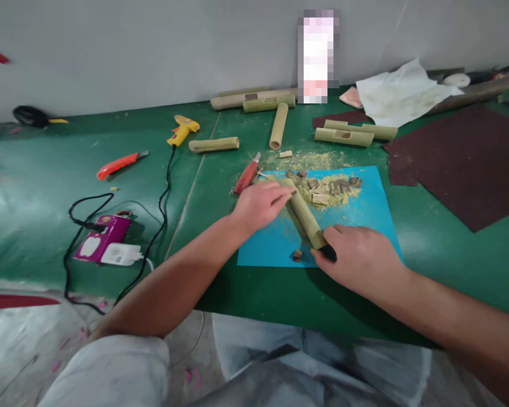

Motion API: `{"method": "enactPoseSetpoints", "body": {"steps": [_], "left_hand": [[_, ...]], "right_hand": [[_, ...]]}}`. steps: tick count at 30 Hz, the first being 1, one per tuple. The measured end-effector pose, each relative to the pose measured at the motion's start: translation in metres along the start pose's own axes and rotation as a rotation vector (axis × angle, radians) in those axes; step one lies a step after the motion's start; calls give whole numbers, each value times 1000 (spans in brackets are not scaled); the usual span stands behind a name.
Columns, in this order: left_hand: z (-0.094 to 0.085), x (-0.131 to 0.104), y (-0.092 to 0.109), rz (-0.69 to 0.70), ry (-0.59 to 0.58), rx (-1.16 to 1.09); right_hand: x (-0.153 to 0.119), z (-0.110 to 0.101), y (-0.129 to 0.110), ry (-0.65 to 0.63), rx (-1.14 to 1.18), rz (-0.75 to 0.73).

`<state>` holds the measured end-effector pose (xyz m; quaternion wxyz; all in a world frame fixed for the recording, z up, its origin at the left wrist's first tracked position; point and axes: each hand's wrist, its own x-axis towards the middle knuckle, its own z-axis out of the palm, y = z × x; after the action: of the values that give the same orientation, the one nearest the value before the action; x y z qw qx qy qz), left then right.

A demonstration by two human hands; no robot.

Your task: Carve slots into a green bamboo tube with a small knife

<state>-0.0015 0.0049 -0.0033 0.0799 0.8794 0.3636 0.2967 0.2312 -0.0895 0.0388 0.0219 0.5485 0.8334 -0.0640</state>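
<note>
A pale green bamboo tube point(306, 216) is held at a slant above a blue sheet point(263, 249). My left hand point(261, 204) is closed at its far end, where a small dark piece shows by the fingertips, too small to name. Wrapped round the near end is my right hand point(358, 254); something black point(328, 252) shows under its fingers, and I cannot make out what it is. On the sheet, cut bamboo bits point(339, 186) lie among yellowish shavings, and one small block point(297, 255) sits near the front edge. A red-handled cutter point(248, 174) lies beyond my left hand.
More bamboo tubes point(214, 144), some notched, lie along the back of the green table point(212, 209). At left are an orange utility knife point(121, 165), a yellow glue gun point(182, 131) and a purple power strip point(104, 238) with black cords. Dark brown sheets point(466, 164) cover the right side.
</note>
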Motion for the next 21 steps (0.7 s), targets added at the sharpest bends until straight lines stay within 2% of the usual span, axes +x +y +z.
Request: {"method": "enactPoseSetpoints", "body": {"steps": [3, 9, 13, 18, 21], "left_hand": [[0, 3, -11, -81, 75, 20], [-4, 3, -10, 46, -28, -27], [-3, 3, -7, -55, 49, 15], [-1, 4, -3, 59, -47, -44], [-1, 6, -6, -33, 35, -46]], "right_hand": [[0, 0, 0, 19, -15, -9], [-1, 1, 0, 29, -12, -21], [-1, 2, 0, 53, -18, -38], [-1, 1, 0, 54, -36, -42], [-1, -1, -2, 35, -44, -40]]}}
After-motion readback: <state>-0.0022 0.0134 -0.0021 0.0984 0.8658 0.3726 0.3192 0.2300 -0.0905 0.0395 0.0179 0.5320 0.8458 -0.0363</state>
